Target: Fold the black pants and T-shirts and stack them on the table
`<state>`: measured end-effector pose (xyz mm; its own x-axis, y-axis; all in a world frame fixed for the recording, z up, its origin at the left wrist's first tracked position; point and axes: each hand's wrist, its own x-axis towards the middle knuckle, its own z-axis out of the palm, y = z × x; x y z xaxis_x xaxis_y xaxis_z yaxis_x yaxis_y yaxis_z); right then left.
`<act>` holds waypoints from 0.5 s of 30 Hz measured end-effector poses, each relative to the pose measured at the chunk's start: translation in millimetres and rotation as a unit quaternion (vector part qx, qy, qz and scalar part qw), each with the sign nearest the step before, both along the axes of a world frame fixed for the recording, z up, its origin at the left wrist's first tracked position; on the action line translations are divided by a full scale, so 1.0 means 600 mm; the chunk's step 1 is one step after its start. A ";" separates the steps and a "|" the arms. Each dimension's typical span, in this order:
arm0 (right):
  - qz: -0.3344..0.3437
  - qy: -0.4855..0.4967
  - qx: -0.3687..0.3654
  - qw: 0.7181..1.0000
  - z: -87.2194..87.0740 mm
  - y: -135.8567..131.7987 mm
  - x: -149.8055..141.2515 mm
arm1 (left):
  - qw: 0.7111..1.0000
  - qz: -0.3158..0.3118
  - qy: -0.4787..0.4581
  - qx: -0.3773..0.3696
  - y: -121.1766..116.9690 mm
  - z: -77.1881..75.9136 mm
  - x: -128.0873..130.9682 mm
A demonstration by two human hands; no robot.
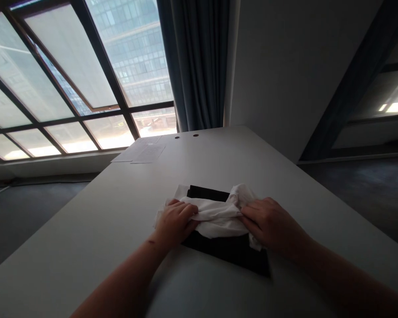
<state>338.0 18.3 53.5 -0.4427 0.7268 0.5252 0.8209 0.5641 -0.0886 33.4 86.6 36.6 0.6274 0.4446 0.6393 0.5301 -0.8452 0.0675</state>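
Note:
A bunched white cloth [215, 214], perhaps a garment, lies across a flat black piece [232, 251] on the table. My left hand [177, 218] is closed on the cloth's left part, thumb below and fingers above. At the right part, my right hand [267, 223] pinches the same cloth between thumb and fingers. The cloth's middle sags in loose folds between both hands. Beyond it and in front of it, parts of the black piece show; its centre is hidden under the white fabric. Whether the black piece is fabric or board, I cannot tell.
The white table [199, 170] stretches away from me, with paper sheets [146, 152] at its far left and two round cable holes near the far edge. Behind stand a dark blue curtain [199, 66], a tilted-open window [73, 53] and a wall.

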 end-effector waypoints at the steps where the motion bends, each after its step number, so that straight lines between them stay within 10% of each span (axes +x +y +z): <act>1: -0.001 0.038 0.017 0.999 0.002 -0.002 -0.001 | 0.999 0.006 -0.021 0.023 0.000 0.003 -0.002; 7: 0.032 0.302 -0.030 0.952 0.010 -0.024 -0.021 | 0.982 -0.085 -0.153 0.071 -0.029 0.021 0.006; 11: 0.120 0.146 -0.011 0.982 -0.007 -0.025 -0.040 | 0.983 -0.146 -0.090 0.061 -0.047 0.017 0.021; 15: 0.058 0.034 -0.026 0.997 -0.020 -0.019 -0.041 | 0.992 -0.119 -0.022 0.024 -0.040 0.000 0.027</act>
<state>313.3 6.8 41.3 -0.4899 0.7004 0.5191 0.7418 0.6477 -0.1737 49.9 62.8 36.3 0.6822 0.2550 0.6853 0.3128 -0.9489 0.0417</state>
